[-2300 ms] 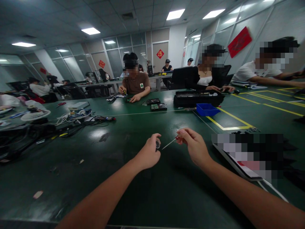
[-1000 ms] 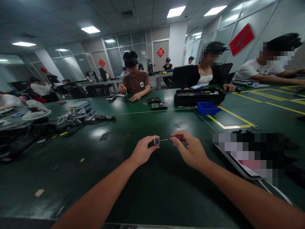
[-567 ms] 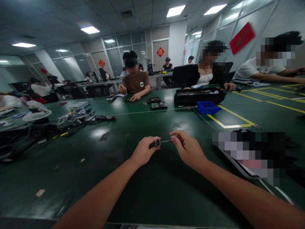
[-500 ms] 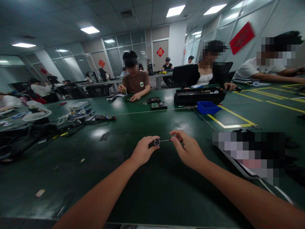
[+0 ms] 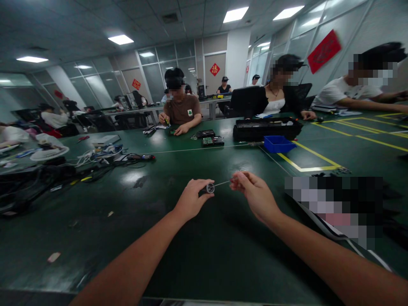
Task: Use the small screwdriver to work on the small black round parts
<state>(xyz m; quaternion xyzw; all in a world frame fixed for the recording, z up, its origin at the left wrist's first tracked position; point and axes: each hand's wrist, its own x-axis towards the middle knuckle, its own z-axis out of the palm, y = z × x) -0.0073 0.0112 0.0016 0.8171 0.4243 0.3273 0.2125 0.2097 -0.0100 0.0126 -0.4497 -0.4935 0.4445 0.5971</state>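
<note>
My left hand (image 5: 191, 199) is closed around a small dark cylinder (image 5: 210, 188) whose round, clear-rimmed end faces my right. In my right hand (image 5: 251, 187) is a screwdriver (image 5: 222, 183), its handle mostly covered by my fingers. The thin metal shaft points left, and its tip meets the round end of the cylinder. Whether the tip sits on a screw there is too small to make out. Both hands are above the green tabletop (image 5: 191, 255), near its front half.
At the left lie tangled black cables (image 5: 41, 182) and a white round tray (image 5: 51, 154). Opposite are circuit boards (image 5: 213, 141), a black case (image 5: 267, 128) and a blue bin (image 5: 279, 144). A blurred-out object (image 5: 338, 208) lies at right. Several people sit around the table.
My right hand's fingers have closed more around the screwdriver handle, and its shaft now slopes up slightly to the right. My left hand and the cylinder have stayed nearly still.
</note>
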